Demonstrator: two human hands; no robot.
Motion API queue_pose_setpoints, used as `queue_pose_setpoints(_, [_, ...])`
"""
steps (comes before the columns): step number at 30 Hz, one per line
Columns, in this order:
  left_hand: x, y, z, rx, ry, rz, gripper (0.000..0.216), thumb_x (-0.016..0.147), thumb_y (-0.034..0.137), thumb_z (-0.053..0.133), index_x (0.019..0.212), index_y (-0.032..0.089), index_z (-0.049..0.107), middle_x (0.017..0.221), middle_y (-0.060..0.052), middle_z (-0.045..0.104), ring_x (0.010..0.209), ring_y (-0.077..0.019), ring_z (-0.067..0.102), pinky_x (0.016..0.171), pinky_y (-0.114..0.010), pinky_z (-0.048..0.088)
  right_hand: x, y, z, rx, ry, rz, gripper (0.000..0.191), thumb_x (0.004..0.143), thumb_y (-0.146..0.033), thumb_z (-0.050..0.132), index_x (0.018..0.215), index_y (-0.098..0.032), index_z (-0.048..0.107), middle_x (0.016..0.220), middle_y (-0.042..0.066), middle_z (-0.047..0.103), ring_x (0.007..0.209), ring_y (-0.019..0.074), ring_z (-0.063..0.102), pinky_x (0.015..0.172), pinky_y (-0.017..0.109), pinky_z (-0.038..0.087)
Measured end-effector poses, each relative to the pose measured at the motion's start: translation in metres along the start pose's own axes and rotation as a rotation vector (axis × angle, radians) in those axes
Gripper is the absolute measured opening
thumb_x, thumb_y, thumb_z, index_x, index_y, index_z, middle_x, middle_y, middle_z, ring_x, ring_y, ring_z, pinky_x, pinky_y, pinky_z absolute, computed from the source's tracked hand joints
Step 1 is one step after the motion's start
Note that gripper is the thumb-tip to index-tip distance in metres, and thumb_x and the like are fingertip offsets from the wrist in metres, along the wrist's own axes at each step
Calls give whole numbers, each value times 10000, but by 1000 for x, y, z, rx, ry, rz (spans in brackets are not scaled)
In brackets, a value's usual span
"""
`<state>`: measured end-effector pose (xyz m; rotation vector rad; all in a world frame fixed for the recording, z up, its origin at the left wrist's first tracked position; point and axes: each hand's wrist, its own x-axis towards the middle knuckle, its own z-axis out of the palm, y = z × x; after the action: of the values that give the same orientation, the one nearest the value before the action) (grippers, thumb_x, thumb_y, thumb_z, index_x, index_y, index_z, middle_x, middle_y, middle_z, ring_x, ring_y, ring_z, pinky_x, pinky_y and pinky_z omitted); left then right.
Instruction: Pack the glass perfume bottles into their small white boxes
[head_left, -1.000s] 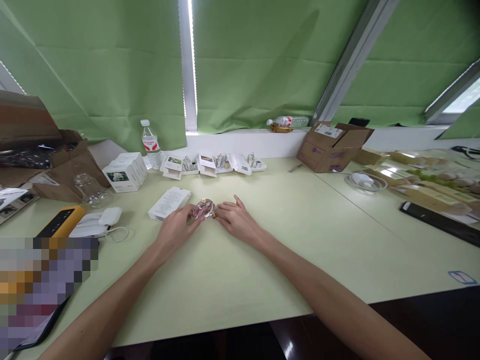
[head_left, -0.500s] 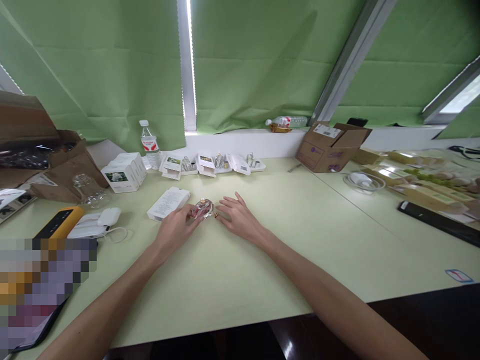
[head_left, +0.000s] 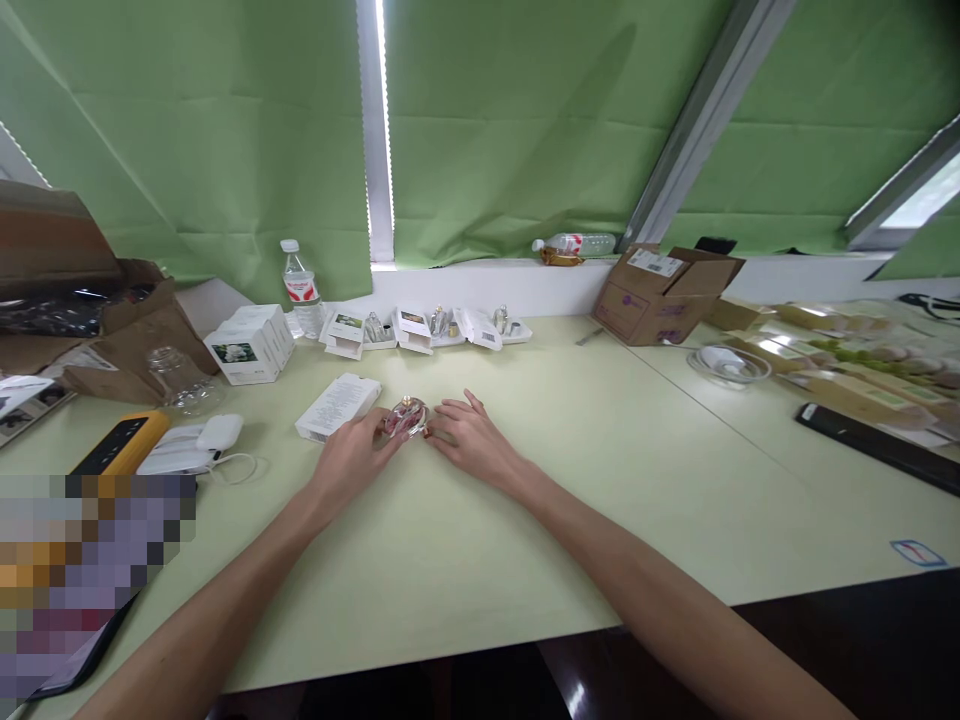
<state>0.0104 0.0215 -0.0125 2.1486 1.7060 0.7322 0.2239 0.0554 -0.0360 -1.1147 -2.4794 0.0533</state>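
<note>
A small pink glass perfume bottle [head_left: 407, 416] with a gold top lies on the pale green table [head_left: 525, 520]. My left hand [head_left: 352, 455] grips it from the left, fingers curled round its side. My right hand [head_left: 469, 440] lies on the table just right of the bottle. Its fingertips are pinched together at the bottle's right edge, where a tiny gold piece lay a moment ago; what they hold is hidden. A flat white box [head_left: 337, 405] lies just left of the bottle, beside my left hand.
Several white boxes [head_left: 251, 345], a water bottle [head_left: 300, 288] and open white packs with small bottles [head_left: 435, 325] line the back. A brown carton [head_left: 664, 290] stands at back right. A yellow-edged device [head_left: 124, 443] and white charger [head_left: 199, 445] lie at left.
My right hand had drawn back and spread, baring a small gold piece beside the bottle. It has now slid left again, and its fingertips have closed over that spot. My left hand stayed put.
</note>
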Motion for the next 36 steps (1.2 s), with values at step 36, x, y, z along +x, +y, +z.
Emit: queue_pose_setpoints(36, [0,4,1,-38,-18,53,366,858,529,472,1015,237,627,885,-36,695,850,-229,643,708,-299,465,4,-2,-4,261,460,78,156,909,-261,561,1033,-212,641,897,50,686,820,191,626,762,332,508])
